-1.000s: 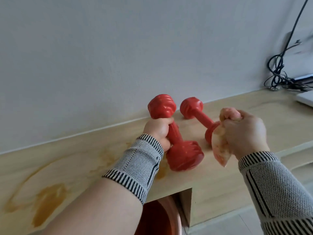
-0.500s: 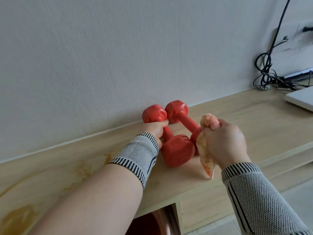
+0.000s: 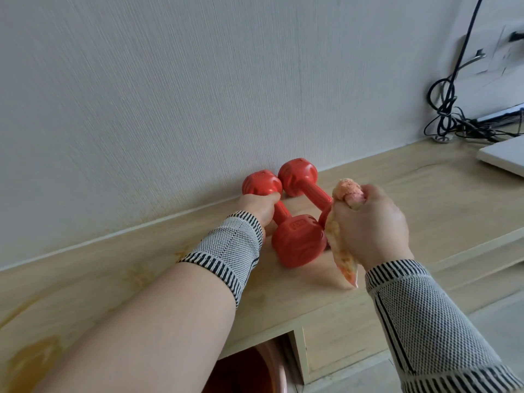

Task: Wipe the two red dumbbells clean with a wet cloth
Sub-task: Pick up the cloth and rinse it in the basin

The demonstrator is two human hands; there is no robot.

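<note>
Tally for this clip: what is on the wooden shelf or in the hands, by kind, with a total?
Red dumbbells: 2, the left dumbbell gripped by the left hand, the right dumbbell beside it
Cloth: 1, bunched in the right hand
White flat device: 1
Black cable bundle: 1
Total: 5

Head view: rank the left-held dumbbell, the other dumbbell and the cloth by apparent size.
1. Left-held dumbbell
2. Other dumbbell, likely a twin, only farther and partly hidden
3. Cloth, bunched in the right hand
</note>
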